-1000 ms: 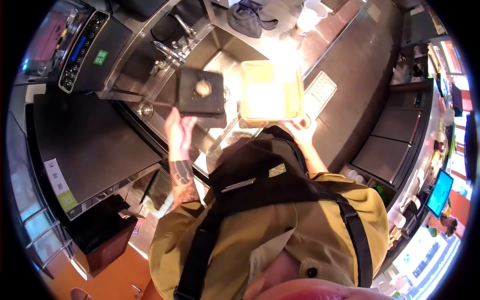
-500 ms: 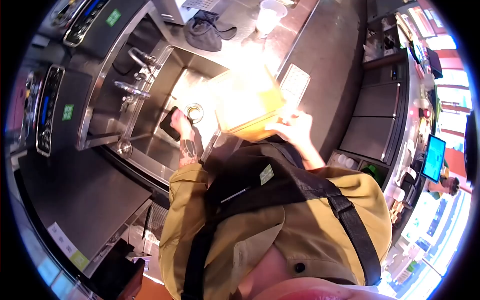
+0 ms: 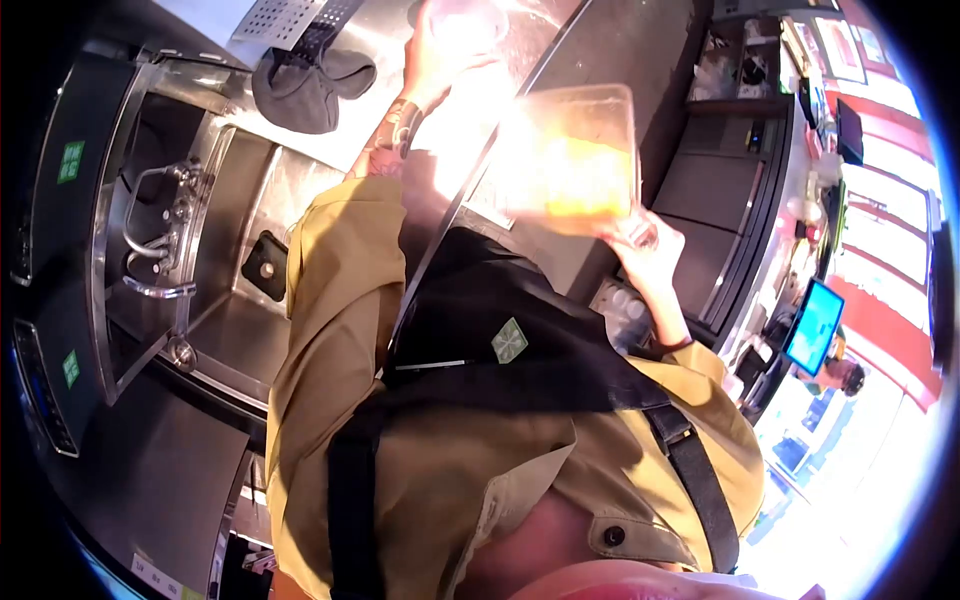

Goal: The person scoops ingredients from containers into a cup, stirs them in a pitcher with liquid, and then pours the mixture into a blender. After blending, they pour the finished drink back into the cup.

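Observation:
My left hand (image 3: 437, 62) reaches forward over the steel counter, its fingers around a pale translucent cup (image 3: 468, 20), partly washed out by glare. My right hand (image 3: 648, 245) grips the near corner of a clear rectangular container (image 3: 578, 150) with yellow-orange contents. The container is held up in front of my apron, past the counter edge, and bright light hides its left part. A black rectangular item (image 3: 267, 266) with a round pale spot lies in the steel sink (image 3: 225, 225) at the left.
Dark grey cloth (image 3: 300, 92) lies on the counter beside a perforated metal plate (image 3: 278, 20). Chrome taps (image 3: 160, 250) stand along the sink's left side. Dark cabinets (image 3: 705, 205) line the right, with a blue screen (image 3: 814, 325) and a person (image 3: 845, 375) beyond.
My left hand has left the black item in the sink and moved forward to the cup. My right hand has carried the container rightward, away from the sink. The view has shifted right.

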`<state>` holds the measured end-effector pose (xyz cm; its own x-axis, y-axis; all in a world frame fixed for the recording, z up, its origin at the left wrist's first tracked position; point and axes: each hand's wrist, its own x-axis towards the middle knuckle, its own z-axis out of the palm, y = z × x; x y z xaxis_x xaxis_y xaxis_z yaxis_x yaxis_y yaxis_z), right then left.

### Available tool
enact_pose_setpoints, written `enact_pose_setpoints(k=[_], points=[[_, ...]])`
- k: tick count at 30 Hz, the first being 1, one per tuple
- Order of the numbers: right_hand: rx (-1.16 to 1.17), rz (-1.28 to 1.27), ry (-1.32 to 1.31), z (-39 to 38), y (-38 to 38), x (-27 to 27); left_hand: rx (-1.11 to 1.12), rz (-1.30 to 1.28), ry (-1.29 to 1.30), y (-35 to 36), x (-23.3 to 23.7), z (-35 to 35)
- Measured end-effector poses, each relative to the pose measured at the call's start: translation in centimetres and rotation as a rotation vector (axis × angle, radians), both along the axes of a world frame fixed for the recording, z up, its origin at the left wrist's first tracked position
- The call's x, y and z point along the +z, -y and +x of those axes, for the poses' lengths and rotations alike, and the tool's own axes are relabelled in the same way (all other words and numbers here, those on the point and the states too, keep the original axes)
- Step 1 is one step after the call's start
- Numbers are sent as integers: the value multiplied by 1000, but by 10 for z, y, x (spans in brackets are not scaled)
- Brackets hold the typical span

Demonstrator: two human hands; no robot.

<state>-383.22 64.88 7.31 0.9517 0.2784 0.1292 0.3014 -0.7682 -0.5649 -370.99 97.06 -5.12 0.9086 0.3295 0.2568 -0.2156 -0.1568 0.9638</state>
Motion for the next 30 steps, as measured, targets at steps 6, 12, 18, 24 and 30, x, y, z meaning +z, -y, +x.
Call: enact_pose_setpoints(k=[6,12,18,24,30], points=[[38,175,-112,87,-7,0,143,-106,99,-32,-8,-45],[455,50,-363,132,-90,24,452,191,-149,-84,9,-221],[996,-413,-287,105,-248,44,438,212,-387,-114,-73,-285],[1241,-708,-247,48,-348,31,451,253,-245,-118,-136,-285],[1291,-763,-90,28,-365,15,507,177,-307,-119,-138,-283]])
